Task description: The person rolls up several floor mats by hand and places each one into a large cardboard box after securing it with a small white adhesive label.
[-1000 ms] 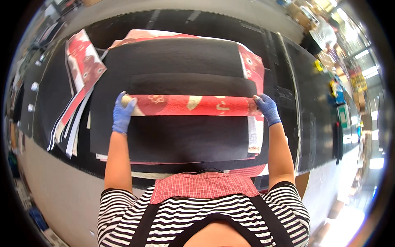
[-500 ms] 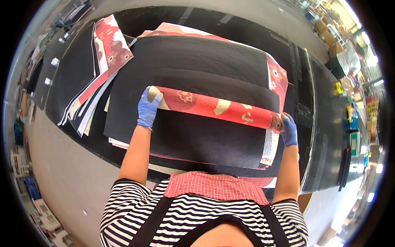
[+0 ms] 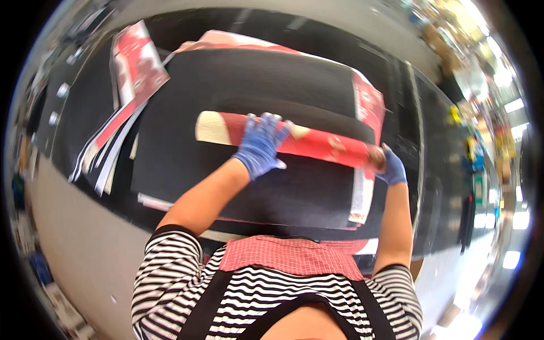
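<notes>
A rolled-up red mat [image 3: 340, 148] with cream and floral patches lies across black mat sheets [image 3: 272, 198]. My left hand [image 3: 262, 146], in a blue glove, rests on top of the roll left of its middle, fingers spread and pointing away from me. At the roll's right end my right hand [image 3: 393, 165], also gloved, has its fingers closed around the end; some of them are hidden. Under the black sheets, red floral edges [image 3: 371, 107] of other mats show at the right and far side.
Red, white and black offcut strips [image 3: 139, 62] lie in a heap at the table's left. The dark table [image 3: 453, 187] extends to the right past a pale seam. Another person [image 3: 473, 82] stands at the far right, near shelves and boxes.
My left hand has left the roll's left end and moved right onto its top, fingers now spread. My right hand is still at the right end. The whole view has shifted slightly.
</notes>
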The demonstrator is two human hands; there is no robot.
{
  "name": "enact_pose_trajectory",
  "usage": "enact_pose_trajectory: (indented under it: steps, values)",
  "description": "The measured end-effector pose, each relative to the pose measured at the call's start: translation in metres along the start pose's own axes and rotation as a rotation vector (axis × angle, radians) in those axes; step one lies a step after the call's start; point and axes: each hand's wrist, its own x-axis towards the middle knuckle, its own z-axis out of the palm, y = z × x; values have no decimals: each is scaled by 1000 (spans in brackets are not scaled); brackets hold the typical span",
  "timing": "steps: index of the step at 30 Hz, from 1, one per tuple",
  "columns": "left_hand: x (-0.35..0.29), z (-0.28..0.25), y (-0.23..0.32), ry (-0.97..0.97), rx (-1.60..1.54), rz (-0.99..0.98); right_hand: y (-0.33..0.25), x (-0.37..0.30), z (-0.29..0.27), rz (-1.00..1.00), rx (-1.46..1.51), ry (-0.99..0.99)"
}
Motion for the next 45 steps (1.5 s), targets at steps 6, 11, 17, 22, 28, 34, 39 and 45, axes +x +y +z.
enact_pose_trajectory:
  steps: [6, 11, 17, 22, 28, 34, 39, 45]
  values:
    - [60, -27, -36, -271, -49, 64, 6, 4, 68, -263, -266, 649]
    - [-47, -33, -10, -238, -185, 97, 42, -60, 78, -38, -721, 642]
    - [-113, -23, 2, -293, -192, -48, 33, -171, -24, -471, -1306, 1045]
    - [-103, -34, 8, -396, -119, -66, 39, -175, -129, 129, -1043, 851]
    - [-110, -33, 8, -355, -119, -67, 55, -164, -113, -357, -189, 581]
    - [-118, -32, 6, -366, -137, -87, 91, -132, 161, -977, -894, -91]
    - [-117, -40, 2, -336, -213, -67, 190, -55, 289, -757, -521, -197]
    - [-99, -3, -5, -38, -1336, -288, 226, -23, 300, -757, -580, 17]
